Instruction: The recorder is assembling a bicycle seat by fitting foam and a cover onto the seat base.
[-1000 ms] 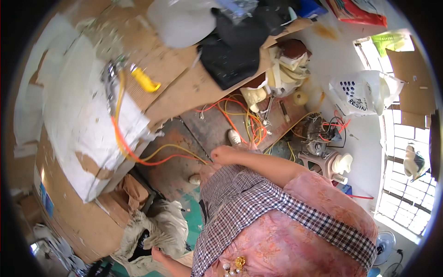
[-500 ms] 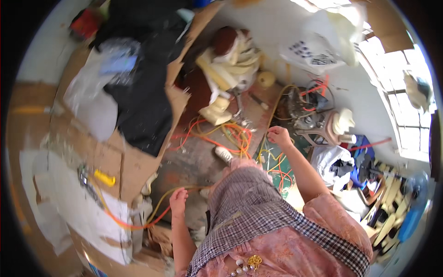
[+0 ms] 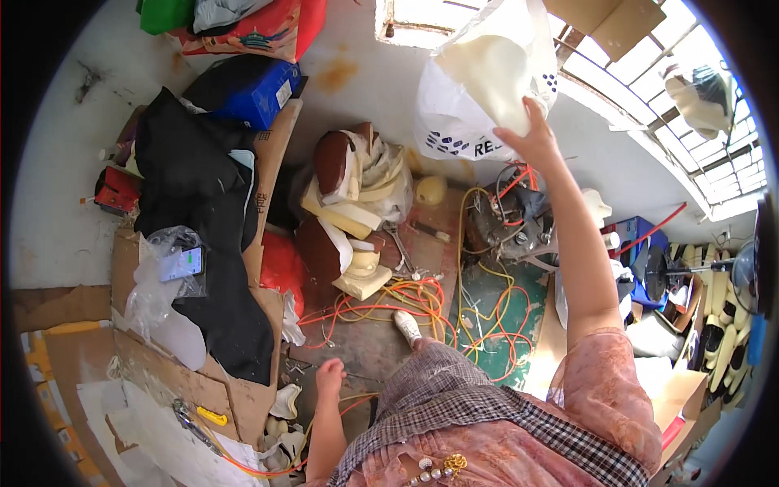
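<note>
White plastic bag (image 3: 438, 122) w/ R. hand (image 3: 529, 140)

Bag beside barred window (image 3: 641, 81), cream piece (image 3: 489, 75) at its mouth. R. hand: thumb & fingers spread apart, overlapping bag; can't tell if gripping. L. hand (image 3: 329, 379): loosely curled, contents hidden, nr cardboard (image 3: 170, 375).

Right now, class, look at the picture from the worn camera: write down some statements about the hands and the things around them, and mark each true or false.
1. The right hand is raised at the white plastic bag. True.
2. The left hand is on that same bag. False: the left hand is well apart from it, lower and to the left.
3. Orange and yellow hoses lie tangled on the floor. True.
4. The yellow handle is lying on the floor. False: the yellow handle lies on the cardboard-covered surface.
5. The person wears a checked apron. True.
</note>
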Tool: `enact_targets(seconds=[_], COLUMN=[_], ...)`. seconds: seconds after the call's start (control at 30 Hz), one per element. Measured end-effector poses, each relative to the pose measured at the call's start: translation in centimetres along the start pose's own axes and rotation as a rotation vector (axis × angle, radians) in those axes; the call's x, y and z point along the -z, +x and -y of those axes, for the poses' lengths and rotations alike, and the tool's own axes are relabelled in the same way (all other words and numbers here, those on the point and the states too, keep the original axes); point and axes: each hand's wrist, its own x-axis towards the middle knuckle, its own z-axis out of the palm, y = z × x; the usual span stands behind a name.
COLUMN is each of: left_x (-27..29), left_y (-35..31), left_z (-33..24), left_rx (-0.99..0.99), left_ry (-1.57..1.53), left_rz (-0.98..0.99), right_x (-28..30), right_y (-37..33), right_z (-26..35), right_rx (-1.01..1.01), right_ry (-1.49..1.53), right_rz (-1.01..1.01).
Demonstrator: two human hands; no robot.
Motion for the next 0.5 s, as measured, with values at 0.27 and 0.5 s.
enact_targets(seconds=[0.27,0.5], left_x=[-2.7,-5.2], left_y=[-0.8,-2.4], left_z=[-8.7,-16.1], left_rx=[-0.208,-0.486], left_ry=[-0.02,-0.053], left_rz=[0.077,0.235], right_x=[4.4,10.3], right_y=[-4.1,-6.4], right_z=[3.3,3.1], right_rx=[0.154,0.314], right_ry=[-0.014,-0.084], right_rz=[-0.173,-0.699])
